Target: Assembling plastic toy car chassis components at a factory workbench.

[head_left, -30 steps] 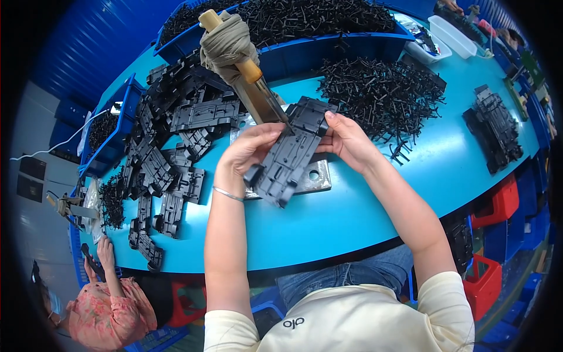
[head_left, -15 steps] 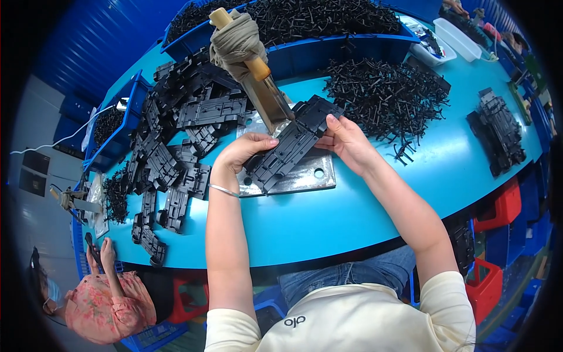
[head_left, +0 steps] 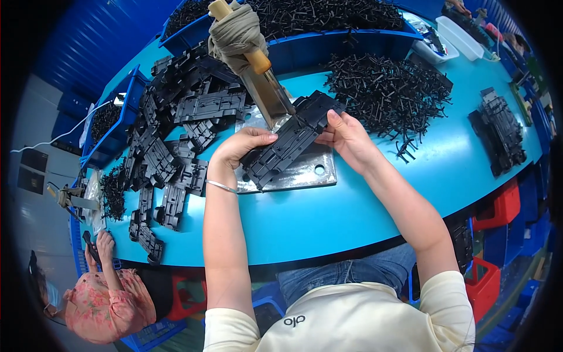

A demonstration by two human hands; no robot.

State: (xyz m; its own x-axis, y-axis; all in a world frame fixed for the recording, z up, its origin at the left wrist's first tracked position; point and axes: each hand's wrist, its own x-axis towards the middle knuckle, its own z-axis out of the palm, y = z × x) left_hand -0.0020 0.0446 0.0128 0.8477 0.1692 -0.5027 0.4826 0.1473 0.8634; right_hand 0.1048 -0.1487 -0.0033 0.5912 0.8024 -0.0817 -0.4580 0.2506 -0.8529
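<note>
Presumably for steadiness, a black plastic chassis (head_left: 286, 144) is pinched from opposite sides by the left hand (head_left: 241, 145) and right hand (head_left: 350, 139), slanting toward the metal plate's (head_left: 302, 174) front-left corner.

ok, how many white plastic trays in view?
2: a loaded white plastic tray, beyond the heap of thin black pieces; a long white plastic tray, just right of the first. Others may be hidden.

Black part (head_left: 288, 141), turquoise table (head_left: 281, 234)

Held part (head_left: 290, 138) above plate (head_left: 302, 170), parts (head_left: 211, 107) left, clips (head_left: 384, 97) right
</note>
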